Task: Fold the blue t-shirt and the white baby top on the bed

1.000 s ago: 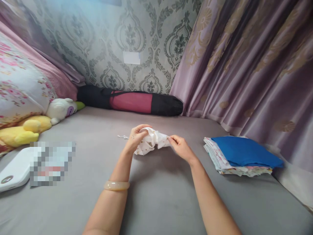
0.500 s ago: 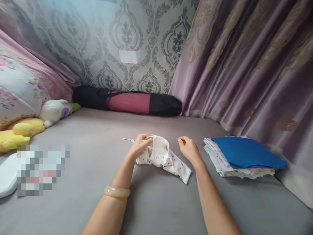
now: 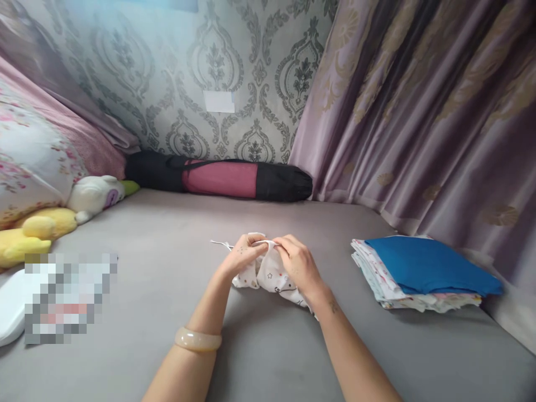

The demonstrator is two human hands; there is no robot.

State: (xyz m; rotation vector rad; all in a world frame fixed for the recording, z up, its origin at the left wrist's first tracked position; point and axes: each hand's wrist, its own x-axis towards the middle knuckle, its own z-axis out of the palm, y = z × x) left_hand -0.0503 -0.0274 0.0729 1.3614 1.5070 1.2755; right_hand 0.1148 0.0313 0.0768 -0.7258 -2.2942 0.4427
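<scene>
At frame centre, the left hand [image 3: 245,254] and right hand [image 3: 298,265] both pinch the small white printed cloth garment [image 3: 270,273] on the grey bed sheet [image 3: 167,268].

We read no text | white label on wall [image 3: 219,101]: blank | white device [image 3: 10,312]: marking too small | printed cloth [image 3: 268,271]: pattern only

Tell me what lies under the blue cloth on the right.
The blue cloth lies on top of a stack of folded light printed fabrics resting on the grey bed surface. Only their edges show; the number of pieces is hidden.
</scene>
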